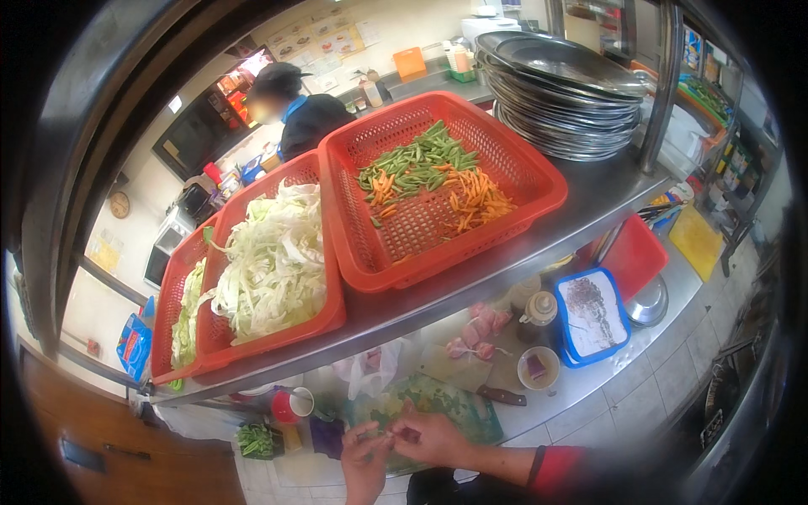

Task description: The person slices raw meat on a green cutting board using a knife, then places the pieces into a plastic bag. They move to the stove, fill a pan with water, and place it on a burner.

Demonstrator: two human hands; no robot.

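Observation:
My left hand (364,453) and my right hand (430,437) meet at the fingertips over a worn green cutting board (483,420). A small reddish piece (409,434) shows in the fingers of my right hand; what it is, I cannot tell. My left fingertips are bent close against it, but their grip is unclear. Beyond the board lies a broad-bladed knife with a brown handle (504,396). Several small tied plastic bags with pink contents (470,341) rest behind its blade. A thin white plastic bag (374,371) sits at the board's far left.
Overhead, a steel shelf (435,287) carries red baskets of shredded cabbage (271,271) and cut vegetables (435,170), plus stacked metal plates (562,107). Right of the board stand a bowl (538,369), a sauce bottle (540,310) and a blue-rimmed tub (593,309). A person (303,113) stands beyond.

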